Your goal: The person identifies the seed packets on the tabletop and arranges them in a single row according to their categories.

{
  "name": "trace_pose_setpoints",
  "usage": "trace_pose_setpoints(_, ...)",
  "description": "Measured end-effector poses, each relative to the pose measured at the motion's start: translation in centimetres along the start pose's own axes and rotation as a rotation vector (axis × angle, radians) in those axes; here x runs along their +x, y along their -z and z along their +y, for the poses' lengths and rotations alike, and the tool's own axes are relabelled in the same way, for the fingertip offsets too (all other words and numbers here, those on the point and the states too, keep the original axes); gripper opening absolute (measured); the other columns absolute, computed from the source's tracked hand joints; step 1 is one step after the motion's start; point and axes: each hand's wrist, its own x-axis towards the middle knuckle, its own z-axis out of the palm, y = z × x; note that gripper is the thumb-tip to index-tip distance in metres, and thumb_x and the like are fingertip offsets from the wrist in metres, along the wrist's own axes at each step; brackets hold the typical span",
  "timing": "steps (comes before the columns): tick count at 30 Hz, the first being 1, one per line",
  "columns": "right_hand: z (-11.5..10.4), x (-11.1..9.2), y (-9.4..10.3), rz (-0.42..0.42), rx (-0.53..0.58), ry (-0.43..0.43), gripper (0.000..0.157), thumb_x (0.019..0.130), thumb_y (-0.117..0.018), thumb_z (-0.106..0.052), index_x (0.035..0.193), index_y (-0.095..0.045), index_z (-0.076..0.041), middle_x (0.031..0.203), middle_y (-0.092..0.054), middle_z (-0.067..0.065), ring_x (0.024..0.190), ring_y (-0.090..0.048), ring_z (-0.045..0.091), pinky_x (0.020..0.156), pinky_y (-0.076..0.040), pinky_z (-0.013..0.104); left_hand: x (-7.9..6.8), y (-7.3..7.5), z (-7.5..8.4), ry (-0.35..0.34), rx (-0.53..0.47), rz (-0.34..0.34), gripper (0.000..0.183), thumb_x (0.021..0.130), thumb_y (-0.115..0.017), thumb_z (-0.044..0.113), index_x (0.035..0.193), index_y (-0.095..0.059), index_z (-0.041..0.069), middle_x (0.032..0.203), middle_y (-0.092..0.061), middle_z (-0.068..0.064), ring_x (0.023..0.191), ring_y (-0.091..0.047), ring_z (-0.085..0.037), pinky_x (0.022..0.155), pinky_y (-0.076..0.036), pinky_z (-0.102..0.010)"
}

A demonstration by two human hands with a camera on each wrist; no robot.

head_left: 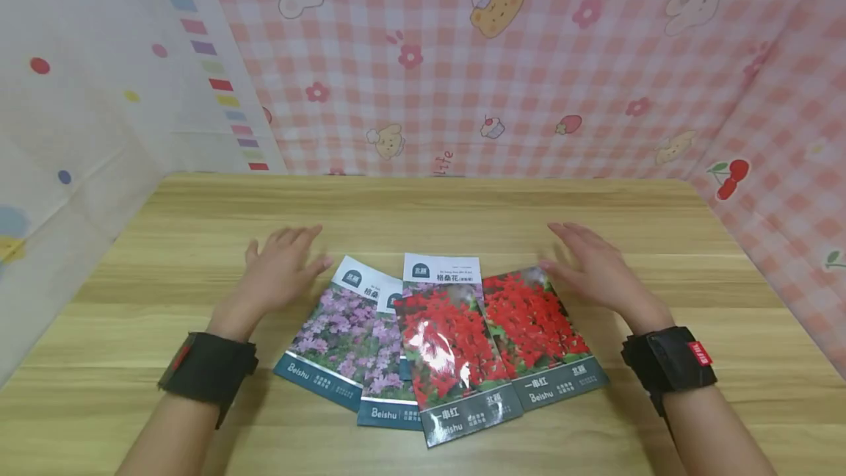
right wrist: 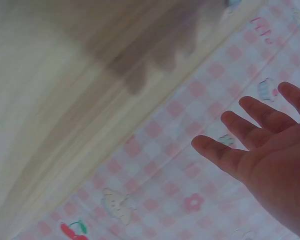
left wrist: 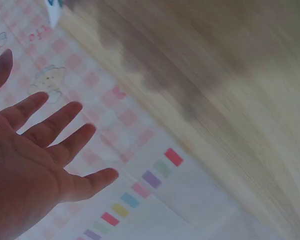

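Both released, the left grip [head_left: 274, 274] and right grip [head_left: 591, 270] flank glossy rectangular purple-flowered packets [head_left: 337, 325] and red-flowered packets [head_left: 535, 322], overlapping on the pale wooden bench [head_left: 423, 211]. Probably light, bendable, slippery: pinch the edges

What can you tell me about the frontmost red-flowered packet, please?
This packet lies face up, slightly turned, overlapping purple-flowered packets on the table. It looks glossy; glare whitens part of the red-flower photo above a dark grey, white-printed band. Neither the left hand nor the right hand touches it.
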Motion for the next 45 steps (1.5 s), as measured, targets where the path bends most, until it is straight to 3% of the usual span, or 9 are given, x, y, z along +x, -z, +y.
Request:
trace_pose_setpoints(8,-2.0,-0.2,-0.3,-0.008,0.001,0.035,0.06,0.091,-0.057,-0.031,0.139,-0.035,-0.002,0.139,-0.031,0.027,0.127,-0.026,0.044,0.098,-0.02,0.062,-0.5,-0.7,1.8,-0.021,-0.118,0.014,0.053,0.094,-0.05,0.031,0.132,-0.041,-0.004,0.127,-0.047,-0.028,0.115,-0.043,-0.045,0.094,-0.033,-0.057)
trace_pose_setpoints(12,-2.7,-0.3,-0.9,-0.023,-0.011,0.058,0.057,0.09,-0.059,-0.025,0.137,-0.037,-0.001,0.137,-0.035,0.026,0.125,-0.03,0.043,0.097,-0.024,0.06,-0.7,-1.1,2.6,-0.012,-0.162,-0.009,0.053,0.093,-0.052,0.031,0.131,-0.042,-0.005,0.123,-0.051,-0.026,0.107,-0.051,-0.041,0.089,-0.039,-0.053)
trace_pose_setpoints(20,-4.4,-1.2,-2.3,-0.034,-0.007,0.066,0.054,0.087,-0.062,-0.026,0.132,-0.045,-0.002,0.13,-0.045,0.022,0.119,-0.038,0.041,0.091,-0.027,0.063,-1.5,-2.5,4.6,-0.03,-0.205,-0.045,0.049,0.092,-0.054,0.033,0.126,-0.05,-0.002,0.112,-0.059,-0.022,0.1,-0.056,-0.035,0.082,-0.045,-0.048)
trace_pose_setpoints(24,-5.3,-1.5,-2.6,-0.056,0.101,0.034,0.046,0.088,-0.061,-0.024,0.125,-0.051,0.001,0.12,-0.053,0.02,0.109,-0.047,0.037,0.088,-0.036,0.054,-2.1,-3.3,5.8,-0.048,-0.315,-0.093,0.045,0.091,-0.057,0.03,0.122,-0.054,-0.001,0.104,-0.062,-0.015,0.095,-0.059,-0.029,0.079,-0.048,-0.043)
trace_pose_setpoints(27,-5.8,-1.6,-2.8,-0.097,0.187,0.012,0.04,0.087,-0.062,-0.022,0.118,-0.056,0.003,0.107,-0.058,0.015,0.095,-0.054,0.029,0.078,-0.046,0.043,-2.6,-3.8,6.7,-0.056,-0.38,-0.135,0.039,0.09,-0.058,0.026,0.119,-0.055,-0.001,0.097,-0.062,-0.01,0.09,-0.059,-0.024,0.077,-0.049,-0.039)
trace_pose_setpoints(31,-6.3,-1.7,-3.2,-0.161,0.293,0.012,0.028,0.085,-0.064,-0.016,0.106,-0.061,0.003,0.09,-0.06,0.006,0.08,-0.054,0.019,0.069,-0.046,0.033,-3.2,-4.4,7.7,-0.033,-0.449,-0.179,0.035,0.089,-0.06,0.023,0.116,-0.057,0.0,0.09,-0.062,-0.005,0.083,-0.059,-0.019,0.069,-0.049,-0.034)
trace_pose_setpoints(35,-6.5,-1.9,-3.9,-0.228,0.415,-0.018,0.017,0.084,-0.063,-0.011,0.096,-0.063,0.002,0.082,-0.06,0.003,0.073,-0.054,0.015,0.065,-0.046,0.031,-3.6,-5.0,8.4,0.006,-0.513,-0.214,0.037,0.088,-0.061,0.02,0.118,-0.055,-0.001,0.085,-0.062,-0.003,0.068,-0.056,-0.015,0.058,-0.046,-0.029)
trace_pose_setpoints(39,-6.7,-2.0,-4.4,-0.285,0.507,-0.075,0.015,0.084,-0.063,-0.008,0.093,-0.063,0.003,0.074,-0.059,0.005,0.064,-0.053,0.017,0.059,-0.047,0.032,-3.6,-5.7,8.8,0.015,-0.516,-0.211,0.037,0.086,-0.062,0.015,0.119,-0.054,-0.001,0.083,-0.062,-0.003,0.06,-0.052,-0.013,0.053,-0.043,-0.027)
trace_pose_setpoints(45,-7.3,-1.6,-4.9,-0.337,0.567,-0.116,0.016,0.081,-0.065,-0.004,0.093,-0.062,0.005,0.07,-0.06,0.004,0.059,-0.055,0.017,0.057,-0.049,0.031,-3.6,-5.5,9.1,0.018,-0.491,-0.203,0.037,0.086,-0.062,0.017,0.118,-0.054,0.0,0.085,-0.062,-0.004,0.065,-0.054,-0.012,0.056,-0.044,-0.028)
